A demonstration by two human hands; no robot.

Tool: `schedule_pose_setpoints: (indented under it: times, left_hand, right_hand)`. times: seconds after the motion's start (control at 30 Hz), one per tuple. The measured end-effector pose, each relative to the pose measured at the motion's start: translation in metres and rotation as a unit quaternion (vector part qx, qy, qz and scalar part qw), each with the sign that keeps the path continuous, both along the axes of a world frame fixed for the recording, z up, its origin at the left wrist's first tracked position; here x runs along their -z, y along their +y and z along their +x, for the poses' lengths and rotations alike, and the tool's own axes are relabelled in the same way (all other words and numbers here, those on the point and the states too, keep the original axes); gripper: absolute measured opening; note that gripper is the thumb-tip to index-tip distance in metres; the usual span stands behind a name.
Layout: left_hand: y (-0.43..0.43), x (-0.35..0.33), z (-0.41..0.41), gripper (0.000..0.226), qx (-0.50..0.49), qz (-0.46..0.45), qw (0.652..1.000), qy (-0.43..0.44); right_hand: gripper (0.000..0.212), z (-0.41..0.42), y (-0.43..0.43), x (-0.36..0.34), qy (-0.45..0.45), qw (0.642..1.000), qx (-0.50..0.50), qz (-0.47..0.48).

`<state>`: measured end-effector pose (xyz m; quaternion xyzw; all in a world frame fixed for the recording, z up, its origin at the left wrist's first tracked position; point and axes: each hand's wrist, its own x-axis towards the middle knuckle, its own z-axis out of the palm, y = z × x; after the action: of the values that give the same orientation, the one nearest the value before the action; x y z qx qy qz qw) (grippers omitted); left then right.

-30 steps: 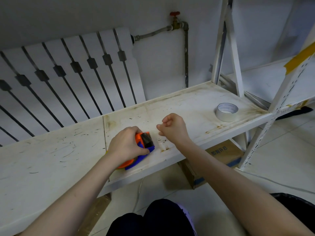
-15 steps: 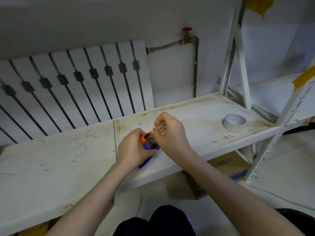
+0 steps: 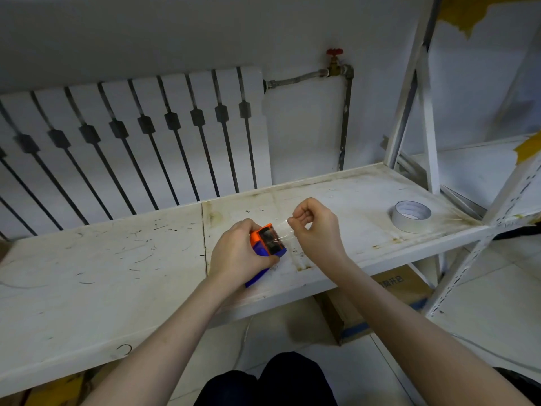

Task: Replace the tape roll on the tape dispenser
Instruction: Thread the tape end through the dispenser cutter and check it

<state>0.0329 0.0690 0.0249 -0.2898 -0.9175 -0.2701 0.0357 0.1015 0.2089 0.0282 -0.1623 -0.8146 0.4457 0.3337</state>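
An orange and blue tape dispenser [image 3: 268,243] rests on the white shelf [image 3: 351,200], and my left hand [image 3: 237,253] grips it from the left and above. A strip of clear tape [image 3: 282,230] stretches from the dispenser's front to my right hand [image 3: 314,227], which pinches its end between thumb and fingers just right of the dispenser. A separate white tape roll [image 3: 411,215] lies flat near the shelf's right end, well away from both hands.
A white radiator [image 3: 131,142] and a pipe with a red valve [image 3: 334,54] stand against the wall behind. A white shelf upright [image 3: 421,98] rises at the right. A cardboard box [image 3: 389,291] sits on the floor under the shelf. My dark-clothed knee [image 3: 275,379] is below.
My right hand went to the dispenser's front, took the clear tape end and drew it a short way to the right. My left hand stayed on the dispenser.
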Motion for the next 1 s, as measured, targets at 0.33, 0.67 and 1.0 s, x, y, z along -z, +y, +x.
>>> schedule_pose_setpoints:
  times: [0.33, 0.67, 1.0]
  left_hand:
    - [0.004, -0.001, 0.002, 0.056, 0.004, -0.002, 1.0, 0.003]
    - [0.004, 0.0, 0.003, 0.058, 0.015, -0.011, 1.0, 0.005]
    - [0.007, 0.003, -0.002, 0.052, 0.007, -0.019, 1.0, 0.006]
  right_hand:
    - [0.016, -0.001, 0.0, -0.012, 0.026, 0.999, 0.0, -0.027]
    - [0.027, -0.01, 0.008, -0.024, -0.06, 0.997, 0.021, -0.043]
    - [0.023, -0.005, -0.032, -0.044, -0.052, 0.993, -0.016, 0.108]
